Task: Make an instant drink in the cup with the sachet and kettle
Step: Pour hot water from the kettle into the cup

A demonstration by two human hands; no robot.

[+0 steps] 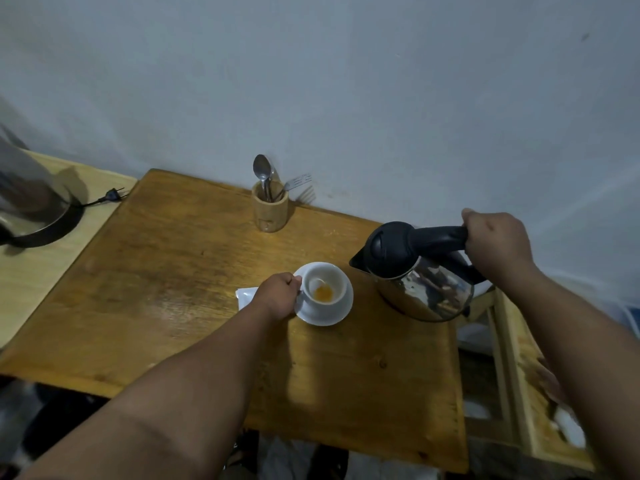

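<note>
Gripping the black handle (440, 237) of the kettle (420, 271), right hand (495, 244) fingers (468, 213) are curled shut around it, thumb on top. Kettle is steel-bodied with a black lid, tilted with its spout (356, 264) pointing left toward the cup (323, 287); spout sits just beside the cup rim, slightly above it. No water stream can be made out. Kettle base looks lifted off or barely at the surface (173, 271); cannot tell which.

Left hand (277, 297) fingers are closed at the cup's left side, where the handle would be; handle itself is hidden by the hand. Cup is white, upright, standing on a white saucer (332, 315) near the middle of the wooden surface. Orange-brown powder (323, 292) lies at the cup bottom, with a pale patch beside it.

White sachet (246, 296) lies flat on the surface just left of the saucer, partly under the left hand.

Further back, a wooden holder (270, 211) stands against the wall with a spoon (261, 168) and fork (296, 181) in it. Far left, on a paler adjoining surface, a blurred round black base (45, 223) with a cord and plug (112, 195). Wooden frame (519, 375) at right edge.
</note>
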